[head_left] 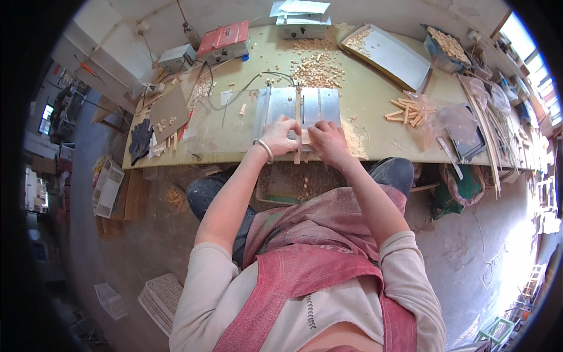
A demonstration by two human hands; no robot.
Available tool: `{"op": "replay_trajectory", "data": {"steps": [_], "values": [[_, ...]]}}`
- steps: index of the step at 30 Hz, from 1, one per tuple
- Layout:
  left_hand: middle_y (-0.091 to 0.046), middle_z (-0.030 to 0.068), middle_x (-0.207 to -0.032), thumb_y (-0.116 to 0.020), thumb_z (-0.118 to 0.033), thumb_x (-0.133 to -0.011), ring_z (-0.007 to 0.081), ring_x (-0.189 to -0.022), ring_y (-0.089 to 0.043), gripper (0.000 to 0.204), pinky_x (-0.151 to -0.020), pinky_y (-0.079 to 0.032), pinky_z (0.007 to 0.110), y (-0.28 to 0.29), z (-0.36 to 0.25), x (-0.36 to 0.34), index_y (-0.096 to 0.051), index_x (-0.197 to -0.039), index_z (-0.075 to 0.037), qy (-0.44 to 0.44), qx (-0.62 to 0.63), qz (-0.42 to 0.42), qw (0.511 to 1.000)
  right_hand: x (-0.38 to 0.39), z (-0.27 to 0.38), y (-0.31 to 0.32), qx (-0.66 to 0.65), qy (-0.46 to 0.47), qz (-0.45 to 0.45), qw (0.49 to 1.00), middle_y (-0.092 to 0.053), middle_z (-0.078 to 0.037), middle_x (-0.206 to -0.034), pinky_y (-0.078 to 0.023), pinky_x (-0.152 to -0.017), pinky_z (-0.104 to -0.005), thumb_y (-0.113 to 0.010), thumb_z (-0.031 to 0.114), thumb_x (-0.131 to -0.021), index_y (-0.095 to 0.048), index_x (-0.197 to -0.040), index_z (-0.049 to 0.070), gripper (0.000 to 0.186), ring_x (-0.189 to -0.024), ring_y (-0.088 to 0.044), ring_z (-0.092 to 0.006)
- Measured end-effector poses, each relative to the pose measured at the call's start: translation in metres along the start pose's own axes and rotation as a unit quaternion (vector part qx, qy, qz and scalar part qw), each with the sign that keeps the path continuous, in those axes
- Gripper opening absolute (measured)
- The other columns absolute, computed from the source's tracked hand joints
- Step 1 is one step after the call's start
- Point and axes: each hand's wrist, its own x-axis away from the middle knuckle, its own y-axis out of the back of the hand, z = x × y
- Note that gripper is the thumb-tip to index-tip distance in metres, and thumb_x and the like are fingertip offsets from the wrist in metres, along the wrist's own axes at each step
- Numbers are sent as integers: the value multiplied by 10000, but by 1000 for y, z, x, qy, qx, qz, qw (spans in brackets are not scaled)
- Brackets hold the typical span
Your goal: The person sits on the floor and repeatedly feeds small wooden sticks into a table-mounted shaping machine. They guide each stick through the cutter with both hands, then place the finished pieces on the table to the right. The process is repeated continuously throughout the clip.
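Both my hands work close together over a small saw table with a silver metal top (329,108) and a dark slot. My left hand (279,136), a pale bangle on its wrist, has curled fingers and thumb against the left side of a narrow wooden strip (297,158); what they grip is hard to see. To the right of the strip, my right hand (329,141) pinches a small pale wooden block (305,136) between closed fingers. The block lies between the two hands, partly hidden by my fingertips.
Cut wooden pieces (316,67) lie scattered behind the saw. Sawdust (353,141) is heaped at its right, with wooden sticks (407,111) beyond. A red-topped machine (224,40), a shallow tray (393,56) and a bin of blocks (447,47) stand farther back. Dark gloves (141,141) lie left.
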Motion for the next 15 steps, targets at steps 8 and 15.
{"op": "replay_trajectory", "data": {"steps": [8,15], "values": [[-600,52,-1018,-846,-282,-692,208,-912,-629,482,-857,-536,361,-10,2,-5,-678,-1111,-114,10,20,-34,999,-4,6,2,-14,-11,20,1000,-625,-95,-1270,-437,-1018,-491,-755,200,-892,-671,-1208,132,334,-1226,-563,-345],[-568,34,-958,-852,-242,-672,176,-842,-587,463,-785,-545,323,-9,2,-14,-672,-1077,-109,8,50,-13,999,0,-11,-5,-117,2,-68,991,-626,-111,-1247,-448,-1016,-483,-803,207,-852,-673,-1191,113,375,-1216,-567,-346]]}}
